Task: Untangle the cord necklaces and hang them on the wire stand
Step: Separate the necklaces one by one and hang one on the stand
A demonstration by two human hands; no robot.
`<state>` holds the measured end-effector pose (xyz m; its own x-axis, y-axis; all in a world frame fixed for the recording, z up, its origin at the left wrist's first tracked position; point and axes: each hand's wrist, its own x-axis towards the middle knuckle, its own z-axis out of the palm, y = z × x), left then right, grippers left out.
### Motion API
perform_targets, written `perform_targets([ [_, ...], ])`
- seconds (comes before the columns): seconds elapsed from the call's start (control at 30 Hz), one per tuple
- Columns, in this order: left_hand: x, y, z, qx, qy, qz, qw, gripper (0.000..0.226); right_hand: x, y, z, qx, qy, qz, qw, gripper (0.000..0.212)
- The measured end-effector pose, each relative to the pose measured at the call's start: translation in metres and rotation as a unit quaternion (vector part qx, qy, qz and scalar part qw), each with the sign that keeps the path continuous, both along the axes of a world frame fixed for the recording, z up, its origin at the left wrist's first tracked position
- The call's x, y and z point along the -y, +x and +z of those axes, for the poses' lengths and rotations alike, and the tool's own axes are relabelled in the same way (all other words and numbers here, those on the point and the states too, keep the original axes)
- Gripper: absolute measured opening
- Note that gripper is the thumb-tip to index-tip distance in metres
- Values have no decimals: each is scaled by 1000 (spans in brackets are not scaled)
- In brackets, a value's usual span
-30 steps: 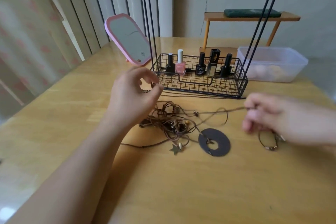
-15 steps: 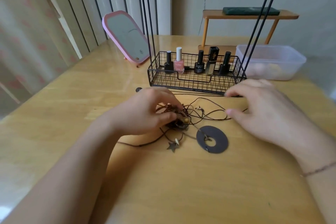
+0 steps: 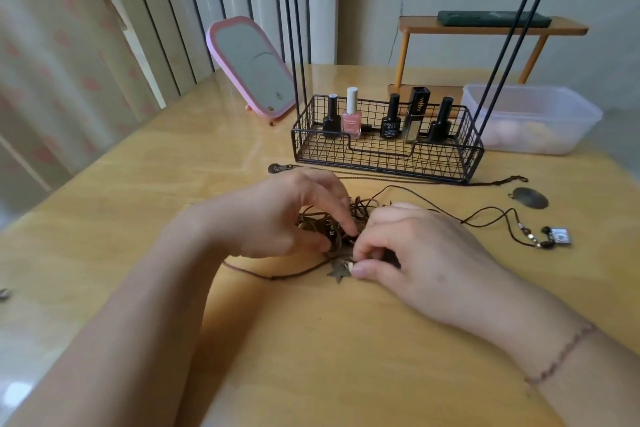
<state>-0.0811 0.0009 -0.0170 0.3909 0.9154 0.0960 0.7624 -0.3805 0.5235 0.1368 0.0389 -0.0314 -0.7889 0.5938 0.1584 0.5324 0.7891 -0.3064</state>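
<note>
Surface: a glossy yellow wooden surface point(image 3: 311, 357) carries everything.
Right hand: the right hand point(image 3: 415, 250) rests low on the surface, thumb and curled fingers pinching at the tangled bundle of brown cord necklaces point(image 3: 346, 222).
Left hand: the left hand point(image 3: 284, 215) sits just left of the right one, fingers bent down into the same tangle, gripping cords.
Tangle: it lies between the two hands, on the surface, partly hidden by the fingers.
Star: a small dull-metal star pendant point(image 3: 337, 271) lies just beside the right thumb, on the near side.
Loose cord: a thin brown cord point(image 3: 277, 276) trails from the tangle under the left hand.
Separate necklace: a thin black cord with a small square silver pendant point(image 3: 559, 236) lies right of the right hand, apart from it.
Oval: a dark oval metal pendant point(image 3: 530, 198) lies beyond that.
Stand: the black wire stand with a mesh basket base point(image 3: 388, 156) is beyond both hands, tall rods rising out of view; nail polish bottles point(image 3: 351, 114) stand in it.
Farther: a pink-framed mirror point(image 3: 252, 66) leans beyond the left hand; a clear plastic box point(image 3: 530, 118) sits beyond the right.
</note>
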Motion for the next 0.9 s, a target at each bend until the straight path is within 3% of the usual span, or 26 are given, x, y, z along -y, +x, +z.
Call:
perform_targets([
  [0.1, -4, -2, -6, -29, 17, 38, 999, 22, -7, 5, 0, -10, -10, 7, 1000, 12],
  [0.23, -7, -4, -7, -40, 58, 43, 997, 21, -15, 13, 5, -49, -45, 16, 998, 14],
  [0.33, -8, -2, -7, -8, 80, 27, 996, 14, -18, 18, 6, -68, -56, 54, 995, 14],
  [0.5, -6, 9, -5, 168, 43, 45, 984, 8, -18, 20, 6, -77, -114, 105, 985, 13],
  [0.63, -8, 14, -11, 310, 0, 36, 950, 8, -19, 21, 7, -157, -115, 88, 977, 15],
  [0.8, -14, 24, -19, 233, 80, 73, 966, 16, -16, 13, 3, -264, -116, 33, 957, 16],
  [0.9, -15, 22, -18, 185, 98, 68, 975, 28, -15, 9, 5, -340, -161, 33, 926, 11],
])
